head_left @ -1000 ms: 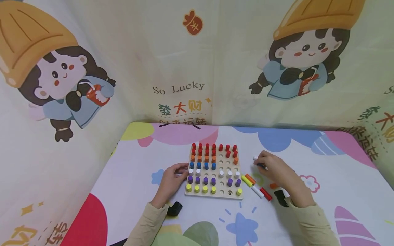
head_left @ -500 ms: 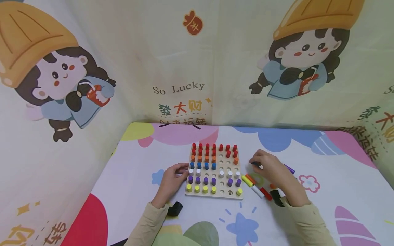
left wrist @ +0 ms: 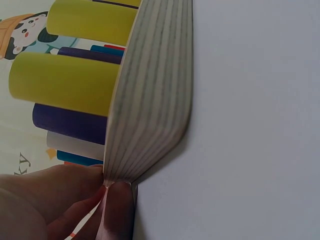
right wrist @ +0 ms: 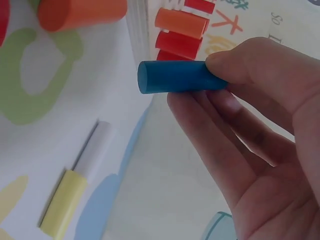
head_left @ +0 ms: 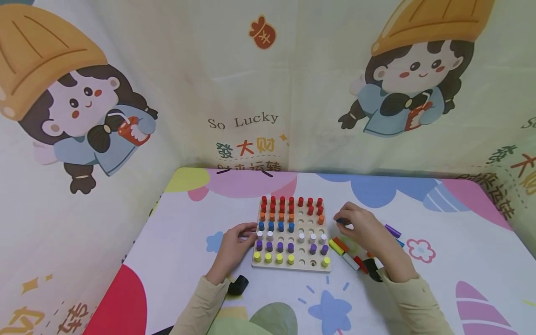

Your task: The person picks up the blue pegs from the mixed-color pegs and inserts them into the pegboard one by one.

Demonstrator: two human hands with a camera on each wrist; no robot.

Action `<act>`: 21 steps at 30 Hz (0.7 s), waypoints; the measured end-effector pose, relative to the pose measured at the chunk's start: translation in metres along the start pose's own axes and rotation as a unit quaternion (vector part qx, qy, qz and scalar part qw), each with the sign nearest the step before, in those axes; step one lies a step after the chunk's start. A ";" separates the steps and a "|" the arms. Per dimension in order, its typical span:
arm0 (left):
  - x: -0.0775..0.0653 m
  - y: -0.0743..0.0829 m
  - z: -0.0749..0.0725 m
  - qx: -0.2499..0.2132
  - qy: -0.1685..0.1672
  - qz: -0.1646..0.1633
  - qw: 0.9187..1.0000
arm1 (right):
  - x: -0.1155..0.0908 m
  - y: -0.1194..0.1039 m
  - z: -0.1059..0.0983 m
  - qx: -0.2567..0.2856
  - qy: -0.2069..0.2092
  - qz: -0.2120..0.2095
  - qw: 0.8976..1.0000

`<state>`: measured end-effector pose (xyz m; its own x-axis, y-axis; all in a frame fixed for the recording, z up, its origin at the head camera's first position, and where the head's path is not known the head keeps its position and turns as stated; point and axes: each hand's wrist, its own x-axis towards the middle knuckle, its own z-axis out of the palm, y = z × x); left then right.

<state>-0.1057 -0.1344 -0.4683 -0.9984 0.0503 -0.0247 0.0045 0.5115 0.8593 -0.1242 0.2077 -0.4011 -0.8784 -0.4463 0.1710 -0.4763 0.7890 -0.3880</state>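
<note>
A wooden pegboard point(head_left: 289, 268) stands on the table with rows of red, orange, blue, white, purple and yellow pegs, and some bare holes toward its right side. At its left edge, my left hand point(head_left: 234, 249) grips the board; the left wrist view shows thumb and fingertips against the layered side point(left wrist: 155, 85). My right hand point(head_left: 362, 227) is raised just right of the board. Between its thumb and fingers it pinches a blue peg point(right wrist: 172, 77), one end sticking out free.
Loose pegs lie right of the board: yellow point(head_left: 336, 247), orange point(head_left: 341, 243), white point(head_left: 350, 261) and red point(head_left: 360, 264). Behind the right forearm are a purple peg point(head_left: 392, 231) and a blue one point(head_left: 400, 242). A patterned curtain point(head_left: 318, 116) rises behind the table.
My right hand has moved left toward the board with the blue peg, uncovering the loose purple and blue pegs. The left hand stays at the board's edge.
</note>
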 end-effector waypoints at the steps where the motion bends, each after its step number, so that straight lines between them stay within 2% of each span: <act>1: 0.000 0.000 0.000 0.000 0.000 0.001 1.000 | 0.000 -0.001 0.000 0.002 0.000 0.003 1.000; 8: 0.000 -0.001 0.002 0.004 0.003 -0.011 1.000 | 0.001 -0.005 0.002 0.007 0.002 0.011 1.000; 21: 0.000 -0.001 0.002 0.002 0.002 -0.010 1.000 | 0.003 -0.013 0.002 0.017 0.029 -0.027 0.999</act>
<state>-0.1059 -0.1335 -0.4698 -0.9985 0.0377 -0.0399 -0.0148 0.5158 0.8566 -0.1209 0.1951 -0.3970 -0.8532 -0.4609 0.2442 -0.5215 0.7494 -0.4079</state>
